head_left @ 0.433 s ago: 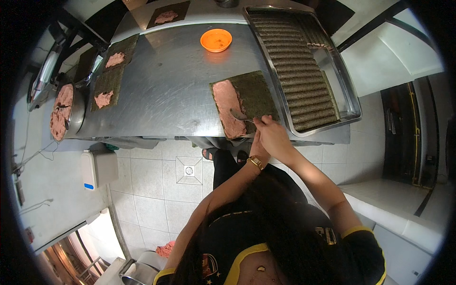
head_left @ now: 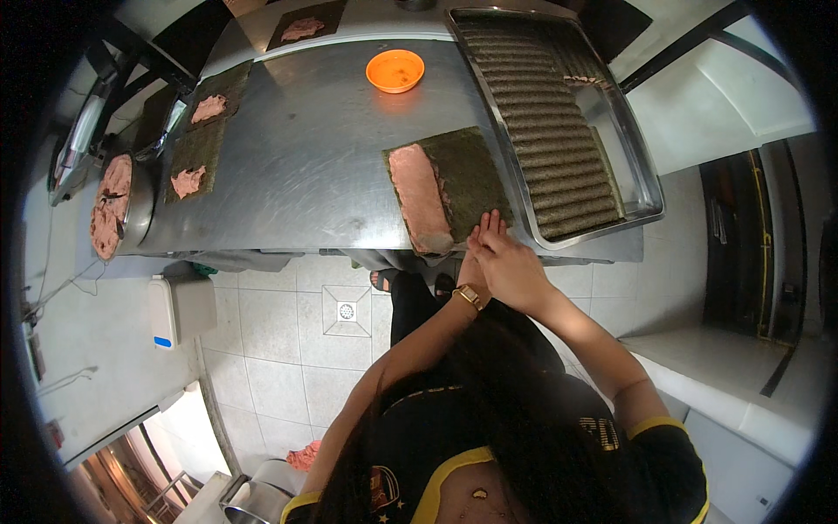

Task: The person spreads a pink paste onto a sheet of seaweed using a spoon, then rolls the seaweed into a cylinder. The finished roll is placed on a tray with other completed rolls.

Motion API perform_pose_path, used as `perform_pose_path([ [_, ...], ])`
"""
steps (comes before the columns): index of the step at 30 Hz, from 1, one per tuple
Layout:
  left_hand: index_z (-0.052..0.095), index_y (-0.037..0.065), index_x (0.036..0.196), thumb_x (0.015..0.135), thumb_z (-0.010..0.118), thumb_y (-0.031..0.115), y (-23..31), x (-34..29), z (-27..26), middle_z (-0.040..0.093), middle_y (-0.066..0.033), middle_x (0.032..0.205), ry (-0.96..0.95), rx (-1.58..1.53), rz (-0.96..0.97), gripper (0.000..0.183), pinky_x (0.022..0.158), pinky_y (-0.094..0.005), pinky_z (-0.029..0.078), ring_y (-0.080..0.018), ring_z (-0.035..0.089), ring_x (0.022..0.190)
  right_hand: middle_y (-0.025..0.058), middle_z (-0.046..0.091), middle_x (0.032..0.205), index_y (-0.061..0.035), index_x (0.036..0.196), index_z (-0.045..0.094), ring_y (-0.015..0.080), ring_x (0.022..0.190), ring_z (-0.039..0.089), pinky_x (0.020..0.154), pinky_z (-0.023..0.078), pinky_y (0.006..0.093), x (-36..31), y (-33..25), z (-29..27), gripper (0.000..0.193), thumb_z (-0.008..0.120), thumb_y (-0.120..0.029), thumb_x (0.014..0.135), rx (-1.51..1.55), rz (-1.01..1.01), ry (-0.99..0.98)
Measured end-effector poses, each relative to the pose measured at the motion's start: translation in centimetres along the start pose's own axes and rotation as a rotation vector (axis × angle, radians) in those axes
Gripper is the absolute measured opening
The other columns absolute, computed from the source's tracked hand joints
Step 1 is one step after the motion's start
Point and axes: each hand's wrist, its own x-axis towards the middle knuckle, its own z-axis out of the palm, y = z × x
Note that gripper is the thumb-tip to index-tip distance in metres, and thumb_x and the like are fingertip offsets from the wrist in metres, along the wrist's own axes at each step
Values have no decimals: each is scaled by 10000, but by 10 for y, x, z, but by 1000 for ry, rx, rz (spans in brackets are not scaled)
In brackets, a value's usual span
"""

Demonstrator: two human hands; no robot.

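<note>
A nori sheet (head_left: pixel 476 179) lies on the metal table, with a band of pink paste (head_left: pixel 417 185) spread down its left side. At the band's near end rests a spoon (head_left: pixel 431 242), its bowl flat on the paste. My right hand (head_left: pixel 508 266) is closed around the spoon's handle, by the sheet's near right corner, with some fingers reaching forward over the nori. My left hand (head_left: pixel 471 272), below a wristwatch, sits close against the right one at the table edge. Its fingers are mostly hidden behind the right hand.
A steel tray (head_left: pixel 529 236) of dark nori rolls stands at the right. An orange bowl (head_left: pixel 394 72) is at the back. More nori sheets (head_left: pixel 194 144) with paste lumps lie at left, beside a metal bowl (head_left: pixel 141 210) of pink paste. A bin (head_left: pixel 183 310) stands on the floor.
The spoon has moved toward me along the paste, from partway up the band to its near end. The paste surface looks smoother, and my right hand's fingers are more stretched.
</note>
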Motion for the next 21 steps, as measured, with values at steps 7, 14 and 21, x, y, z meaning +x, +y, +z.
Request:
perform_pose_path([
  [7, 254, -30, 1429, 913, 399, 208, 3, -2, -5, 130, -209, 1530, 31, -15, -10, 586, 1120, -418, 179, -347, 148, 1412, 113, 598, 1006, 14, 1061, 626, 282, 887, 615, 758, 512, 381, 6, 21, -3, 311, 529, -105, 791, -323, -193, 116],
  [14, 308, -21, 1408, 906, 419, 235, 10, -2, 4, 288, -196, 1473, -263, 19, 46, 574, 1100, -426, 216, -342, 245, 1373, 65, 596, 881, -16, 917, 645, 228, 863, 601, 729, 497, 337, 14, 30, -24, 202, 553, -122, 772, -376, -236, 111],
  [21, 294, -36, 1401, 904, 413, 215, 10, -4, -3, 302, -176, 1468, -9, 109, 12, 570, 1138, -414, 176, -304, 276, 1366, 18, 582, 845, -61, 922, 659, 196, 831, 574, 723, 469, 301, 12, 35, -51, 202, 569, -157, 769, -393, -301, 184],
])
